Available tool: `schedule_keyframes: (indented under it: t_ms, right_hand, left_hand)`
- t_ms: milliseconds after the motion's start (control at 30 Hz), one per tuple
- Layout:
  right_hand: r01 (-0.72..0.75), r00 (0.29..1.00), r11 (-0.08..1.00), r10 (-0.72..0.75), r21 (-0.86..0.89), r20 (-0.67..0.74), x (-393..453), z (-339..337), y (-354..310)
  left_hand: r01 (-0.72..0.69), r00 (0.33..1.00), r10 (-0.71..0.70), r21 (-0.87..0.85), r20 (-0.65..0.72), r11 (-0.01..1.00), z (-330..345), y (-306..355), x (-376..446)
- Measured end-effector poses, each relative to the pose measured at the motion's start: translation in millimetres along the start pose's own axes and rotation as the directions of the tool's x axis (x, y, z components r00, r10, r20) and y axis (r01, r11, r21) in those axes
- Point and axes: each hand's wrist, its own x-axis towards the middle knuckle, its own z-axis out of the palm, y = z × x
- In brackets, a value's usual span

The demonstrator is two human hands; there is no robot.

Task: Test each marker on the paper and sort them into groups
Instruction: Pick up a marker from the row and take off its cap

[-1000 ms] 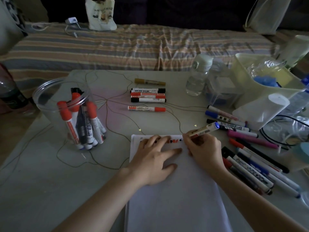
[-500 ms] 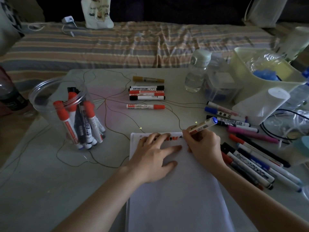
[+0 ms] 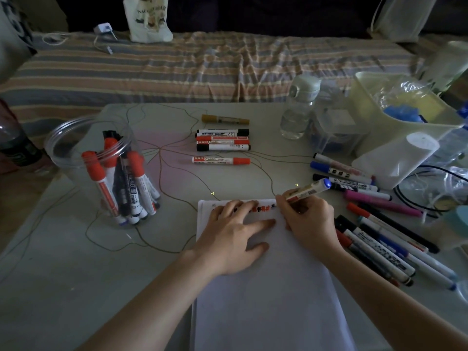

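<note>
- My right hand (image 3: 307, 221): fingers curled round a marker (image 3: 307, 190), pinching its lower barrel. The blue end of the marker points up and away to the right; its tip is down at the top right corner of the paper (image 3: 266, 287), hidden behind my fingers.
- My left hand (image 3: 233, 236): flat on the paper just left of the grip, fingers spread and straight, pressing the sheet down, holding nothing.
- Test marks (image 3: 263, 208): a short row of red and dark scribbles along the paper's top edge, between my two hands, ending right beside the marker tip.
- Loose pile of markers (image 3: 379, 247): lying on the table (image 3: 63, 274) just right of the grip, blue, red, black and pink caps mixed, some touching my right wrist side.
- Sorted row of markers (image 3: 222, 143): beyond the grip, up and left of it, black and red ones side by side, one yellowish one farther off and one red one nearer.
- Clear jar (image 3: 101, 168): well left of the grip, upright, with red and black markers standing in it.
- Water bottle (image 3: 300, 107): beyond the grip, upright.
- Pale tub (image 3: 405, 133): far right, beyond the loose pile.
</note>
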Motion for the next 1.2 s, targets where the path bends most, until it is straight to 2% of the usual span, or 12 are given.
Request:
schedule_keyframes:
  t_ms: [367, 500, 600, 733, 800, 867, 967, 1067, 1133, 1200]
  right_hand:
    - [-0.003, 1.0, 1.0, 0.003, 0.023, -0.006, -1, 0, -4]
    - [-0.017, 1.0, 1.0, 0.017, -0.022, -0.015, 2, 2, -3]
    - [-0.022, 0.999, 0.999, 0.022, -0.029, -0.024, 3, 3, -2]
    - [-0.082, 0.996, 0.991, 0.086, 0.104, -0.031, 5, 1, -2]
    - [-0.145, 0.988, 0.971, 0.15, 0.192, -0.016, 7, -3, -4]
    - [-0.193, 0.98, 0.915, 0.201, 0.353, 0.015, 7, -11, -12]
    - [-0.18, 0.982, 0.819, 0.185, 0.545, 0.047, 5, -29, -29]
    - [-0.205, 0.979, 0.823, 0.171, 0.529, 0.113, -1, -52, -44]
    - [-0.299, 0.954, 0.82, 0.239, 0.487, 0.182, -10, -65, -45]
    - [-0.358, 0.933, 0.824, 0.302, 0.438, 0.195, -22, -72, -38]
  left_hand:
    - [-0.005, 1.0, 0.005, 0.002, 0.001, 1.0, -2, 2, 0]
    - [-0.017, 1.0, 0.017, -0.001, -0.011, 1.0, -3, 3, -1]
    - [-0.021, 0.995, 0.015, -0.063, -0.1, 0.998, -8, 2, -3]
    - [0.032, 0.969, -0.039, -0.034, -0.242, 0.999, -19, -8, -2]
    - [0.054, 0.972, -0.064, -0.049, -0.227, 0.997, -20, -11, -2]
    - [0.056, 0.979, -0.073, -0.09, -0.193, 0.994, -20, -10, -4]
    - [0.033, 0.984, -0.057, -0.139, -0.171, 0.99, -23, -4, -6]
    - [0.025, 0.992, -0.039, -0.117, -0.121, 0.993, -29, 4, -7]
    - [0.021, 0.998, -0.028, -0.114, -0.059, 0.993, -30, 7, -8]
    - [0.026, 0.999, -0.029, -0.093, -0.035, 0.995, -30, 9, -12]
